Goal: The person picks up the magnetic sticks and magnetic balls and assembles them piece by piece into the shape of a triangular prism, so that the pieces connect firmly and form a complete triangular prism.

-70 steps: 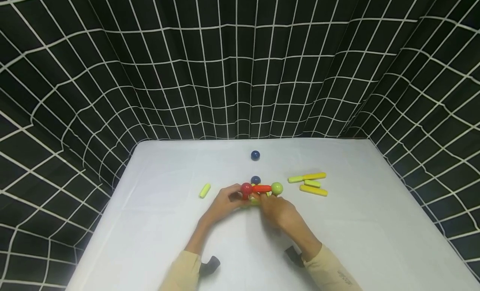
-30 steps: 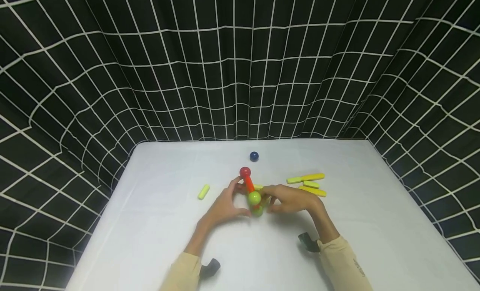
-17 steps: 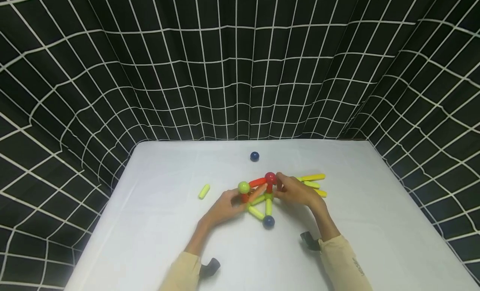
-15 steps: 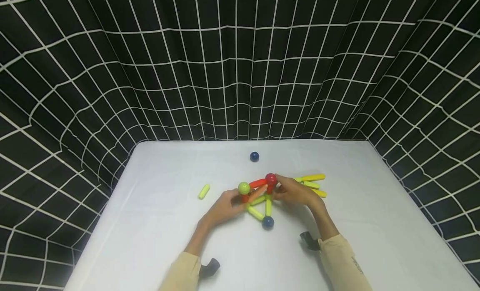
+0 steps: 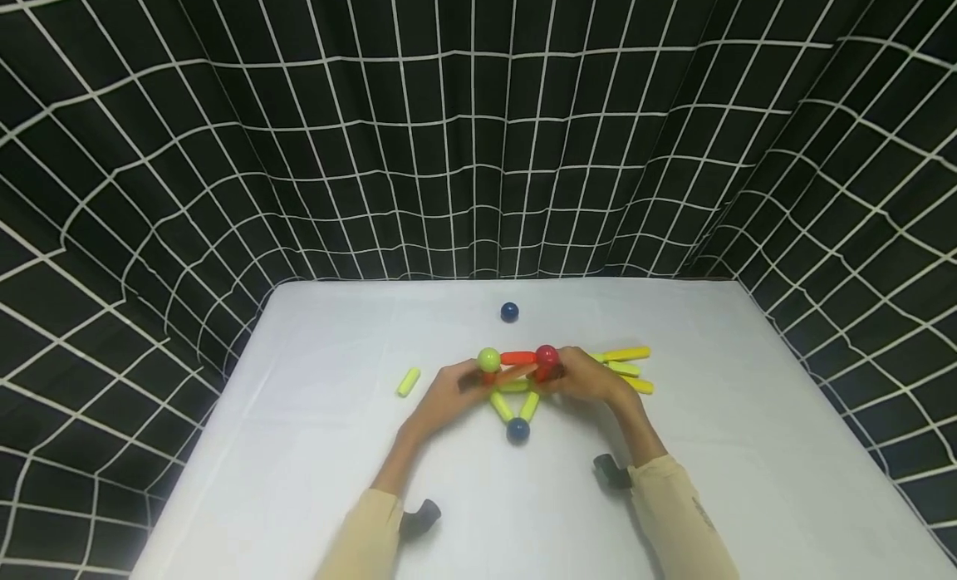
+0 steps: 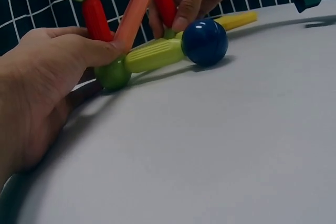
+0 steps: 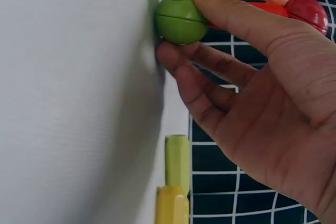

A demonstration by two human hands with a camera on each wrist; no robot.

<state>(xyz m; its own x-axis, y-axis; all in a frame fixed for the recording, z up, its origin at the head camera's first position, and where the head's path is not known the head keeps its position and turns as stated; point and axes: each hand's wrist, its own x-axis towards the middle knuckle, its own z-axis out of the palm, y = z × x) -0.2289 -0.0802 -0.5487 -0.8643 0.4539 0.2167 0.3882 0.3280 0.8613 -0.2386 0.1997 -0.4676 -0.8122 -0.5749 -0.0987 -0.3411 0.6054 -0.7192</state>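
Both hands hold a frame of magnetic building sticks and balls on the white table. Its base is a triangle of yellow-green sticks (image 6: 155,56), with a blue ball (image 5: 518,430) at the front corner. Red sticks rise from two lower green balls (image 6: 114,73) to a light green ball (image 5: 489,360) at the upper left and a red ball (image 5: 547,356) at the upper right. An orange stick (image 6: 135,14) slants across. My left hand (image 5: 447,395) grips the left corner, thumb by the orange stick's lower end. My right hand (image 5: 586,376) pinches the right lower green ball (image 7: 181,22).
A loose blue ball (image 5: 509,312) lies behind the frame. One yellow-green stick (image 5: 408,381) lies to the left. Several yellow (image 5: 628,353) and yellow-green sticks are grouped just right of my right hand. A dark gridded curtain (image 5: 493,148) surrounds the table's back and sides.
The frame has been turned about half a turn: its blue corner went from the back to the front, and the red ball from left to right. Both hands took new grips.
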